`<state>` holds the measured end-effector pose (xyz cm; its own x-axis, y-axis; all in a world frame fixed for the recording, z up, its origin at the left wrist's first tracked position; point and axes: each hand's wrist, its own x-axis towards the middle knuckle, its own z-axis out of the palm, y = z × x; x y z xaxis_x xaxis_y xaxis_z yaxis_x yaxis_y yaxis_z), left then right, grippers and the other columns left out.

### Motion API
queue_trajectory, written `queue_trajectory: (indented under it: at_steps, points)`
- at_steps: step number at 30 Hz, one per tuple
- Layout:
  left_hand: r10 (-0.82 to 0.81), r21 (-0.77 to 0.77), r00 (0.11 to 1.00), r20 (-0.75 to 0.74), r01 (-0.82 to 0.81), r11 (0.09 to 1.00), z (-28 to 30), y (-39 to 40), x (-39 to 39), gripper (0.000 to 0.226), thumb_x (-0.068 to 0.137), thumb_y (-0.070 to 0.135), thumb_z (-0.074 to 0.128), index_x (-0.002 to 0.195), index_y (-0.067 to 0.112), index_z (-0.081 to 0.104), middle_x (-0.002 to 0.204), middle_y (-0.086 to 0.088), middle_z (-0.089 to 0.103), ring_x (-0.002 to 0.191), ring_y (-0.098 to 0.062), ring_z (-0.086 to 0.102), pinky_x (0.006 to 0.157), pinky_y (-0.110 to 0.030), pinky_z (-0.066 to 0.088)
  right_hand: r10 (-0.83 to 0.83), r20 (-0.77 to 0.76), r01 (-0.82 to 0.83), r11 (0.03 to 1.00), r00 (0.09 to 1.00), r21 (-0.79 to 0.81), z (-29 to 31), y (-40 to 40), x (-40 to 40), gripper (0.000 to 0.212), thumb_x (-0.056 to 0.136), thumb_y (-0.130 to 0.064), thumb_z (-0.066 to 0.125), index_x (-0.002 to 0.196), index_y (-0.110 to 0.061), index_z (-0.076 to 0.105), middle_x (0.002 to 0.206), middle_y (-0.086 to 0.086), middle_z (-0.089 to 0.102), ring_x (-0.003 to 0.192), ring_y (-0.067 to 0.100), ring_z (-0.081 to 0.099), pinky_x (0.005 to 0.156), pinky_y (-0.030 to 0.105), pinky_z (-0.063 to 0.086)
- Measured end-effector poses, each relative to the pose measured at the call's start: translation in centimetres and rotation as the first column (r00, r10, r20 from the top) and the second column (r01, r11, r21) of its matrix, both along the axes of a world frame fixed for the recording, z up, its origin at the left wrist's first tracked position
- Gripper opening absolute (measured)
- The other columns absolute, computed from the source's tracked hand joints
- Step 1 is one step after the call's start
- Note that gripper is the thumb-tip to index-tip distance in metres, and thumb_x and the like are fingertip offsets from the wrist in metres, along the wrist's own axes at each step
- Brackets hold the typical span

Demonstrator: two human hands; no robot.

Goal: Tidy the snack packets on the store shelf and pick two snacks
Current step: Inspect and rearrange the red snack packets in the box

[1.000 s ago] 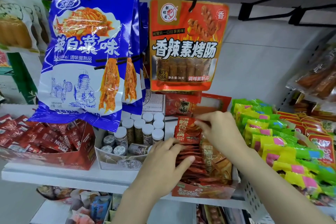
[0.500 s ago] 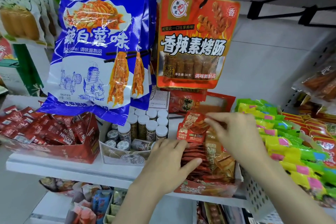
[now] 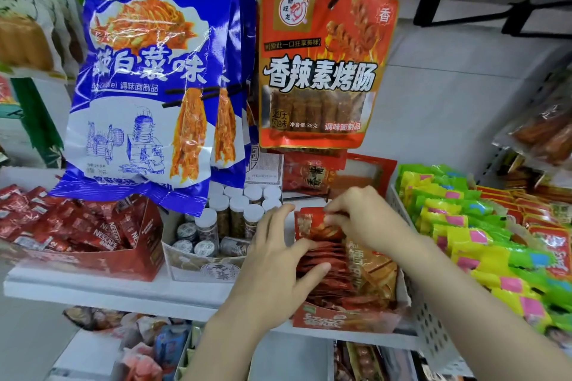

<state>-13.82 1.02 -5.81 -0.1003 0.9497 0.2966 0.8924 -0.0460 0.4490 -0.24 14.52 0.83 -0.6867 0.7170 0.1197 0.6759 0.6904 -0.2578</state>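
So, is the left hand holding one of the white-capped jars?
No, the left hand lies with straight fingers on the row of red packets, beside the jars and not gripping any.

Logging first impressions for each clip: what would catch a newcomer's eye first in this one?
Most striking are the big blue snack bag and the orange-red bag hanging side by side up top. Below them, both hands work the box of red packets on the shelf: the right hand pinches one raised red packet, and the left hand presses the stack.
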Motion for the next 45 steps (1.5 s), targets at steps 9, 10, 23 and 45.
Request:
queue_trajectory:
  at_steps: [9, 10, 23, 45]
  points:
    - [-0.041, -0.080, 0.999, -0.010, 0.040, 0.996, 0.3, 0.4, 0.1, 0.051, 0.094, 0.067, 0.036, 0.128, 0.034, 0.056, 0.163, 0.017, 0.009, 0.149, -0.001, -0.004, 0.124, -0.038, 0.006, 0.091, 0.173, -0.063, 0.985, 0.981, -0.164, 0.6, 1.2, 0.0, 0.017, 0.097, -0.021, 0.060, 0.100, -0.014, 0.075, 0.096, 0.004, 0.071, 0.090, 0.021, 0.061, 0.079, 0.024, 0.045]
    - [-0.046, -0.070, 0.999, -0.012, 0.045, 0.997, 0.3, 0.4, 0.1, 0.051, 0.094, 0.066, 0.037, 0.128, 0.033, 0.057, 0.162, 0.017, 0.012, 0.148, -0.001, -0.002, 0.124, -0.037, 0.007, 0.096, 0.176, -0.068, 0.985, 0.980, -0.158, 0.8, 1.2, 0.1, 0.018, 0.097, -0.020, 0.059, 0.104, -0.016, 0.075, 0.102, 0.003, 0.072, 0.093, 0.018, 0.061, 0.080, 0.022, 0.043]
    - [-0.018, -0.165, 0.990, 0.142, 0.042, 0.985, 1.1, 0.1, -0.2, 0.038, 0.092, 0.063, 0.048, 0.119, 0.037, 0.044, 0.114, 0.017, 0.057, 0.120, -0.010, 0.044, 0.098, -0.032, 0.043, -0.070, 0.062, 0.074, 0.995, 0.996, -0.063, 1.4, 1.9, 0.1, 0.027, 0.083, -0.023, 0.074, 0.111, -0.025, 0.074, 0.105, -0.003, 0.073, 0.095, 0.011, 0.067, 0.091, 0.028, 0.054]
    - [0.005, -0.081, 0.992, 0.130, 0.006, 0.997, 1.9, 1.5, 0.9, 0.041, 0.100, 0.051, 0.039, 0.123, 0.031, 0.066, 0.116, 0.016, 0.067, 0.107, -0.004, 0.056, 0.095, -0.024, 0.042, -0.107, -0.405, 0.250, 0.914, 0.908, 0.319, 5.1, -1.7, 4.2, 0.016, 0.080, -0.034, 0.078, 0.096, -0.034, 0.078, 0.080, 0.002, 0.076, 0.070, 0.028, 0.069, 0.069, 0.037, 0.057]
